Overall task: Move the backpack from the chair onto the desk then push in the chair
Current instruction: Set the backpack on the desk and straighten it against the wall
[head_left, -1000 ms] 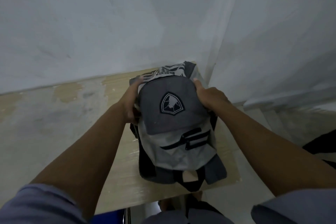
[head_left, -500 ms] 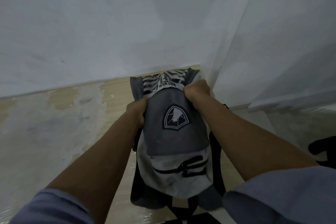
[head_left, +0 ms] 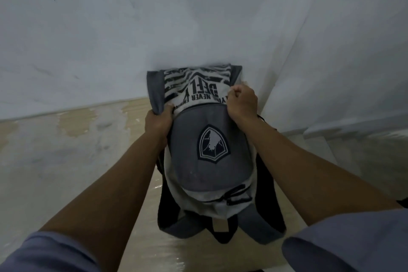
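A grey and white backpack (head_left: pixel 207 174) with a dark shield badge lies on the wooden desk (head_left: pixel 66 161), its striped, lettered end pushed up against the white wall. My left hand (head_left: pixel 157 120) grips the fabric on its left edge. My right hand (head_left: pixel 241 104) is clenched on the fabric on its right side, near the wall. The dark straps trail toward me at the desk's near edge. The chair is out of sight.
A white wall (head_left: pixel 132 28) runs along the back of the desk and meets a side wall (head_left: pixel 342 51) just right of the backpack. Right of the desk a pale floor (head_left: pixel 364 150) shows. The desk's near edge is close to my body.
The backpack has slid farther from me until its striped end rides up against the wall. Both hands moved with it, shifting from its sides to gripping higher up.
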Available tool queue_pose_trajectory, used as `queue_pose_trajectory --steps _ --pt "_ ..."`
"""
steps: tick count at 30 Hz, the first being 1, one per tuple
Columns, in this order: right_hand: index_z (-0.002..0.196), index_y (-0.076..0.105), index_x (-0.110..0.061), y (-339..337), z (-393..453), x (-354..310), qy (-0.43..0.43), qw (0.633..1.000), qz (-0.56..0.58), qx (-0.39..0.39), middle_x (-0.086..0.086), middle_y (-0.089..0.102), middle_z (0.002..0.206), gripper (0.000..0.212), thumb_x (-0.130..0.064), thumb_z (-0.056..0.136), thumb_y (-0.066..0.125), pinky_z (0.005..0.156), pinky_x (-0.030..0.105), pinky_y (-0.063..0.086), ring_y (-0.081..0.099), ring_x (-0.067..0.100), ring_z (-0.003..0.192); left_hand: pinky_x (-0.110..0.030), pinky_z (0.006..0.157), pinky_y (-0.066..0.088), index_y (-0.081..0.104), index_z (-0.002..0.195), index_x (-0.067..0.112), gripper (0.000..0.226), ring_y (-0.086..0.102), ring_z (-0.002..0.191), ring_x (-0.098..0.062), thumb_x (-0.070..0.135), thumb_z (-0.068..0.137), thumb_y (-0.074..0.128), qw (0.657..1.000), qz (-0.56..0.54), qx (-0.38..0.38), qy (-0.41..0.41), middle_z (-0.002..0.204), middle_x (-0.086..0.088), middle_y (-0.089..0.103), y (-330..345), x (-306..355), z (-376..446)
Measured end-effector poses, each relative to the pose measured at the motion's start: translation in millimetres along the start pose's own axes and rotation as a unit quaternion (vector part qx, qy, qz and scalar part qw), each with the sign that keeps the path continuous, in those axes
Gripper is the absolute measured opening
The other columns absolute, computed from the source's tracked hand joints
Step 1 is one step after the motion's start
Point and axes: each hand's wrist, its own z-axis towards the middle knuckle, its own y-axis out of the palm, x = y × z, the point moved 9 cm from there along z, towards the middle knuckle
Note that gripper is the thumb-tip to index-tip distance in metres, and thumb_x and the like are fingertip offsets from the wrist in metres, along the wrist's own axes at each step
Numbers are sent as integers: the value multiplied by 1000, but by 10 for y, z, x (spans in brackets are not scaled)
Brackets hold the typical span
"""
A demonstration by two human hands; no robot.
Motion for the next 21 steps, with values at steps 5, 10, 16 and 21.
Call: queue_pose_trajectory --steps 5,10,16,21 --pt "107 72 -9 198 -165 262 4 998 -5 -69 9 73 110 18 -14 99 56 84 27 50 66 22 101 -57 118 32 -9 160 15 99 32 145 -46 49 95 57 990 125 44 -51 161 -27 27 -27 -366 -65" --pt "94 68 -21 -35 -341 490 -8 997 -11 -69 -6 65 92 13 -23 99 57 64 15 38 59 12 86 -61 124 7 5 161 21 77 0 155 -42 51 99 41 946 295 120 68 167 -25 -3 107 -102 -353" --pt "104 70 -13 -580 -628 1089 47 997 -63 18 11 72 105 21 -26 98 55 74 26 40 65 30 96 -57 121 24 49 144 12 68 28 150 -34 58 93 48 820 422 8 387 159 -16 36 1068 367 -931" --pt "115 64 -8 -615 -769 1730 159 976 -142 -38 18 68 115 27 -28 99 57 73 31 45 65 35 102 -62 119 18 45 143 7 82 30 147 -34 62 84 58 776 536 -2 334 151 -13 44 1543 161 -986"
